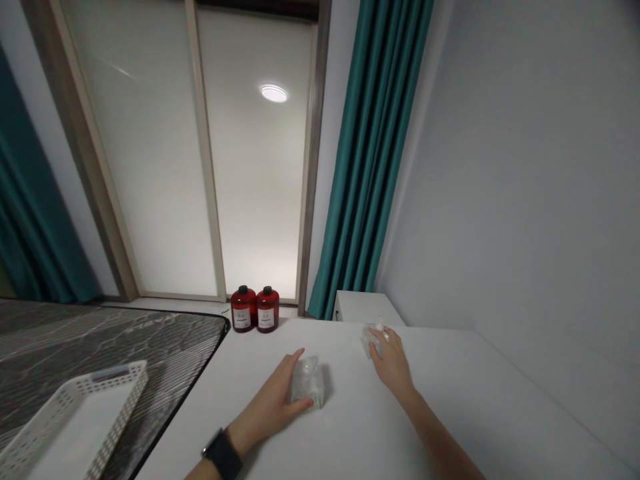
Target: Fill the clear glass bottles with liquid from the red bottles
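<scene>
Hands on two clear packs at the white table

Basket (75, 417) sits far left, a white perforated one lying on the dark grey mat (100, 340) that covers that side. Past the mat's edge the white table (350, 440) starts, and at its far end two red bottles (254, 309) with black caps stand touching each other, right up against the frosted panels. Teal curtain (373, 160) hangs just right of those.

Now the hands. Left hand (275, 400) comes in from the bottom, black watch (223, 453) on the wrist, and it's resting against the left side of a small clear pack (309, 381) lying roughly mid-table. Fingers look pressed together and laid along the pack's side, thumb up near its top edge, so more of a loose cupping hold than a pinch. Pack stays flat on the table.

Right hand (393, 363) is a bit further out and to the right, palm down, fingertips on a second clear pack (373, 339) with a small white bit at the top. Fingers there are slightly spread over it, but it's blurry enough that I can't tell if they're actually gripping or just touching. The two packs are near each other but apart. Behind that one there's a low white box (363, 308) by the curtain.
</scene>
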Motion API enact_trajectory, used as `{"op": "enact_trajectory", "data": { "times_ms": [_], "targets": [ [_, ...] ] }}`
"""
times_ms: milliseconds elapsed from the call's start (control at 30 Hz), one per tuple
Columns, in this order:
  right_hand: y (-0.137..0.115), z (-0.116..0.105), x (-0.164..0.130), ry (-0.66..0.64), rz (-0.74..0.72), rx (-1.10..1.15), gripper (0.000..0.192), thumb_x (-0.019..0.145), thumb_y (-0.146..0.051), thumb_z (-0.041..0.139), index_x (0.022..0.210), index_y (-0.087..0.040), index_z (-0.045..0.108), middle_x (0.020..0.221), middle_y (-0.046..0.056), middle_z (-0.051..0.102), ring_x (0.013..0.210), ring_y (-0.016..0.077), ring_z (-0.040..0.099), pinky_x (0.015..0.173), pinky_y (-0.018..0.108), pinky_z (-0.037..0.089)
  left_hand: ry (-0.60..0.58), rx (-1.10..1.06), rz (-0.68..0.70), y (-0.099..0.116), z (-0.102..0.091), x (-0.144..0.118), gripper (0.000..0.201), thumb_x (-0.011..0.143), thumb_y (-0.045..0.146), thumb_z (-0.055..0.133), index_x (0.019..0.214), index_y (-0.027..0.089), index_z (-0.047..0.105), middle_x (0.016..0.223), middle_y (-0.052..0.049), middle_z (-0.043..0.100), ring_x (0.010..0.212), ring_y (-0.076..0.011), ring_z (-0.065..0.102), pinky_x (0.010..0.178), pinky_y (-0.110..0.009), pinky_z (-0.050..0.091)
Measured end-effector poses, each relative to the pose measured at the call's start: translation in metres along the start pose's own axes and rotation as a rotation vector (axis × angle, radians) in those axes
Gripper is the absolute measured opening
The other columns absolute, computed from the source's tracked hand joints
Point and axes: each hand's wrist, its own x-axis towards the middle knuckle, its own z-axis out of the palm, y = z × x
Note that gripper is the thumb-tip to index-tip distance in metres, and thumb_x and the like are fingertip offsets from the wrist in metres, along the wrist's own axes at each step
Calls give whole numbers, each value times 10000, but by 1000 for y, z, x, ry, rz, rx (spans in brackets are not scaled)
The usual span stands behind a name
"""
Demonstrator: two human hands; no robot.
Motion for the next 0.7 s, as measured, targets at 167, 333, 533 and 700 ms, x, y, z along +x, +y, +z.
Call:
{"op": "enact_trajectory", "data": {
  "times_ms": [167,333,533,700],
  "targets": [
    [34,-2,19,51,62,-15,382,887,-320,464,1178,-215,688,1261,150,595,1238,342,520,1029,543,460,-11,-6,2,-5,1,1,826,788,245,746,1512,218,348,1463,-163,478,1354,-352,459,1170,-528,338],
    [32,-5,12,104,113,-11,394,886,-369,453,1179,-239,682,1299,145,609,1284,359,503,1021,591,437,-21,-34,5,0,0,3,768,755,205,765,1441,207,421,1396,-145,526,1305,-350,492,1154,-509,357],
    [-44,-4,-38,3,-35,108,365,963,-333,412,1250,-262,626,1293,86,653,1263,265,559,1107,502,401,-62,-72,-3,16,-13,1,785,767,201,750,1462,215,386,1374,-134,495,1296,-323,486,1141,-498,378],
    [-112,4,-65,-423,-266,396,490,955,-287,513,1442,-247,471,1533,98,470,1423,250,415,1176,468,351,-71,-152,13,21,-26,-1,515,907,286,626,1398,241,478,1238,-100,513,1180,-266,543,998,-430,511]
  ]
}}
